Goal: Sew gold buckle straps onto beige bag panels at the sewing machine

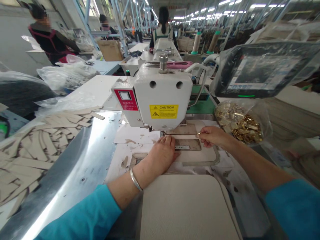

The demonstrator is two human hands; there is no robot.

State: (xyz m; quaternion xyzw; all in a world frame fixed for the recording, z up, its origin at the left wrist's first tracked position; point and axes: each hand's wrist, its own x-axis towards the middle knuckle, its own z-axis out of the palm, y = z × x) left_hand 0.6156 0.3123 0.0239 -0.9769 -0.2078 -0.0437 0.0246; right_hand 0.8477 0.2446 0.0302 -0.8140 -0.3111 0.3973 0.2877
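Note:
My left hand (163,151) is closed, its bent fingers pressed together on the left end of a beige strap (186,137) beneath the sewing machine head (163,90). Its fingertips are partly hidden. At the strap's right end, my right hand (210,136) pinches a small gold metal fitting (199,134). The strap lies across a slotted sewing template (205,156) with a beige panel in it. A narrow metal bar (182,147) sits in the slot just below the strap. Nearer me is a stack of beige leather-like panels (187,206).
Many loose beige strips (37,143) cover the left side. A plastic bag of gold fittings (246,126) stands right of my right hand, below a plastic-wrapped control screen (262,71). Pink scissors (178,64) rest behind the machine head. Other people work farther back.

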